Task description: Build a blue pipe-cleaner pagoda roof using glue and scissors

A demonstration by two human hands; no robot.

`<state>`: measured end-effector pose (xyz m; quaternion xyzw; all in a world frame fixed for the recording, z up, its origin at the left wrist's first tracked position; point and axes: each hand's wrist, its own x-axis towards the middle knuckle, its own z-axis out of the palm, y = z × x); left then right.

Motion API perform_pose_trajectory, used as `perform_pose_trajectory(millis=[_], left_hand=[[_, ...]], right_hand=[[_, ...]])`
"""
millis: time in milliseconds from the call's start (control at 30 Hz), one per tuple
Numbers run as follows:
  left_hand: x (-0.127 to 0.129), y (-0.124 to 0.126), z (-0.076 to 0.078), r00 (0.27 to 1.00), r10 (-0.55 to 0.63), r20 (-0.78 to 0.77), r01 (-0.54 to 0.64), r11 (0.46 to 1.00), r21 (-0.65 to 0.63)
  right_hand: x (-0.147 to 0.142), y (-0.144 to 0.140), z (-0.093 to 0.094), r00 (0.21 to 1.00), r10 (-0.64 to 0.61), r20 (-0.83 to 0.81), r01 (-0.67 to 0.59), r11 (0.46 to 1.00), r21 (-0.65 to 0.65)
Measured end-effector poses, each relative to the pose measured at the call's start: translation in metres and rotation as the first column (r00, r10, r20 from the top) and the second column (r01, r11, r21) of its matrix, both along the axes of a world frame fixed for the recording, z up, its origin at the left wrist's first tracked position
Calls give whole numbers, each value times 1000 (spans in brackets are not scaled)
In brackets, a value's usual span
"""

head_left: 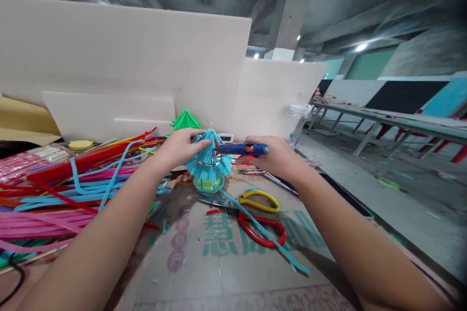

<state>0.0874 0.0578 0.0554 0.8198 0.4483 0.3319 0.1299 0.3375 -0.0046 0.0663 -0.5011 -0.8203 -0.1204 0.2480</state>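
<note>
The blue layered model (209, 167) stood upright in front of you, near the far part of the printed cardboard (233, 277), its fringed tiers flaring above a base with pale green inside. Whether that base bore on the cardboard, you could not tell.

Your left hand (184, 146) grasped the model by its upper tier, thumb laid against the blue strands. Your right hand (273, 151) was wrapped around a dark blue glue gun (241, 149), its nozzle pointing left at the upper tiers; contact between them could not be made out.

Just nearer to you lay the scissors (241, 215), one handle yellow, one red, with a long blue strip (282, 250) across them. Behind your left hand stood a green umbrella-shaped piece (186, 119). Farther left spread a heap of coloured stems (40, 223); beyond your right hand stood a clear jar (298, 124) with a white lid, and white boards (127, 58) rose behind.
</note>
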Motion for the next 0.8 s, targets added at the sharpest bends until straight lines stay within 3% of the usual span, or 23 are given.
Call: perform_pose_trajectory(millis=[800], left_hand=[[0,0,1,1000,-6,-2,6,1000,-3]], right_hand=[[-2,-2,3,997,47,-62,-55,990,-133]])
